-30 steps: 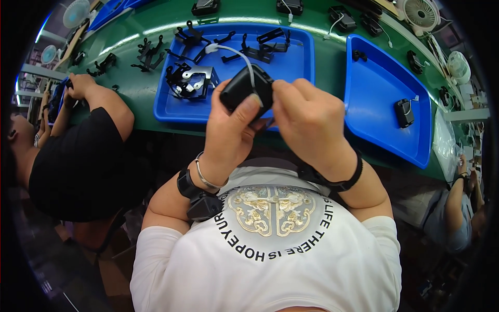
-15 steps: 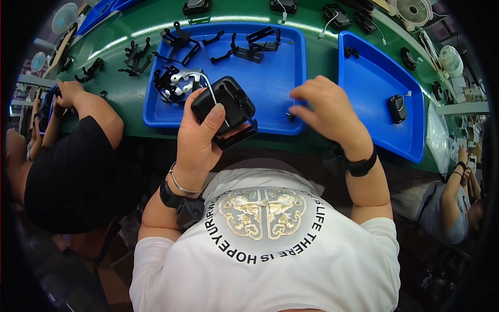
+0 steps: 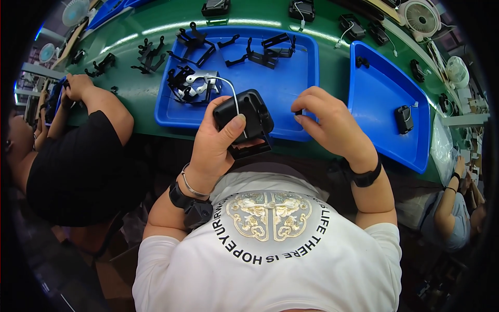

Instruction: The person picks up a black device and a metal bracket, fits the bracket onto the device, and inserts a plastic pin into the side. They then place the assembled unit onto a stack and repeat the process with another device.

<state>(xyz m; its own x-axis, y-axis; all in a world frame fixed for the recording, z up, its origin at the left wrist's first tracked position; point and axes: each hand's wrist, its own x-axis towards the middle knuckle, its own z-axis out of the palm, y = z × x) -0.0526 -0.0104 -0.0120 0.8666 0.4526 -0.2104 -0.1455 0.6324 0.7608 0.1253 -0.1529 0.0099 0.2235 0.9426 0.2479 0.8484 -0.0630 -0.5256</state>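
My left hand (image 3: pixel 215 138) is closed around a black, rounded-square device (image 3: pixel 249 112), its thumb pressing on a white cable (image 3: pixel 235 99) that runs across the casing. A black bracket (image 3: pixel 250 150) sits at the device's lower edge. To the right, my right hand (image 3: pixel 330 122) pinches a small dark piece (image 3: pixel 298 112) between thumb and forefinger; the kind of piece is too small to tell. Both hands are over the near edge of a blue tray (image 3: pixel 291 125).
In the tray lie several black brackets (image 3: pixel 260 58) and white parts (image 3: pixel 200 83). A second blue tray (image 3: pixel 387 119), at right, contains a black device (image 3: pixel 403 119). More devices with cables (image 3: pixel 352 27) stand on the green table (image 3: pixel 140 96). A co-worker's arm (image 3: pixel 106 106) is at left.
My right hand's fingers have gone from apart over the tray to pinched on the small dark piece. The device in my left hand has tilted slightly. The whole view has shifted a little.
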